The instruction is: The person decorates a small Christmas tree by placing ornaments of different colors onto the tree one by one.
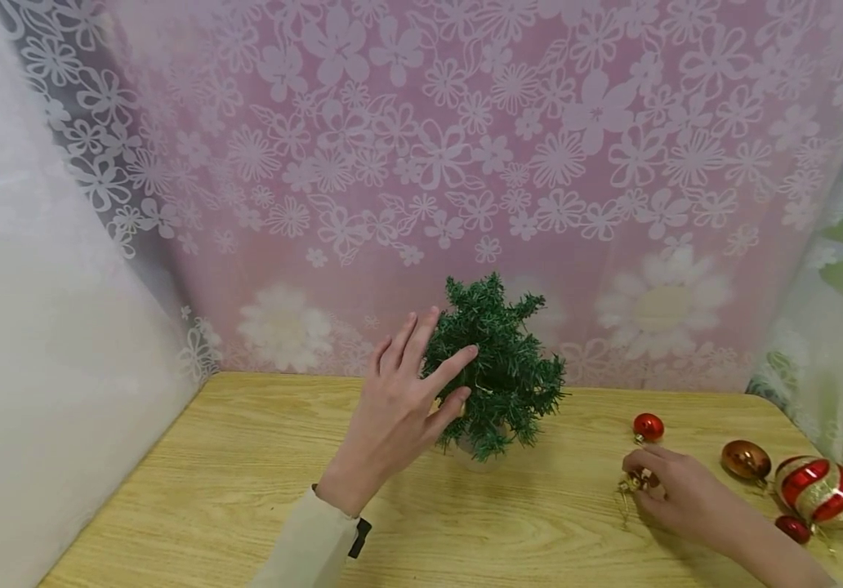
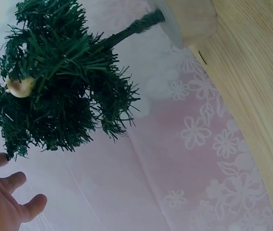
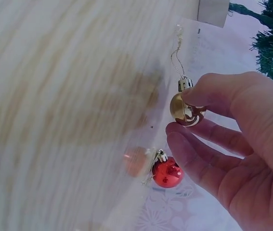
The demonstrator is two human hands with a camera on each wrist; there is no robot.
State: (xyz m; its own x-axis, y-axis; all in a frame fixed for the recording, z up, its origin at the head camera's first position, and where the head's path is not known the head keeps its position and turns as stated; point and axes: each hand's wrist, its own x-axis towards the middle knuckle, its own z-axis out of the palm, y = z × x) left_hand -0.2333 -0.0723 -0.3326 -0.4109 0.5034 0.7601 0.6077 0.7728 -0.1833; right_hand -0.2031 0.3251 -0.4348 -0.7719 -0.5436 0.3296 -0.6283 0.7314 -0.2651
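A small green artificial Christmas tree (image 1: 498, 351) stands on a pale round base at the middle of the table. My left hand (image 1: 395, 412) is spread at its left side, fingers fairly straight, with fingertips right at the branches. Among those branches a gold ball (image 2: 20, 87) shows in the left wrist view. Over the table to the right, my right hand (image 1: 693, 498) pinches a small shiny gold Christmas ball (image 3: 187, 110) between thumb and fingers. Its gold cord (image 3: 177, 57) hangs free. Beyond that hand lies a small red ball (image 1: 648, 426).
Right of my right hand lie a copper-brown ornament (image 1: 746, 460), a large red-and-gold striped ornament (image 1: 826, 492) and another small red one (image 1: 792, 528). A pink flowered curtain (image 1: 421, 163) hangs behind the wood-grain table (image 1: 245, 457).
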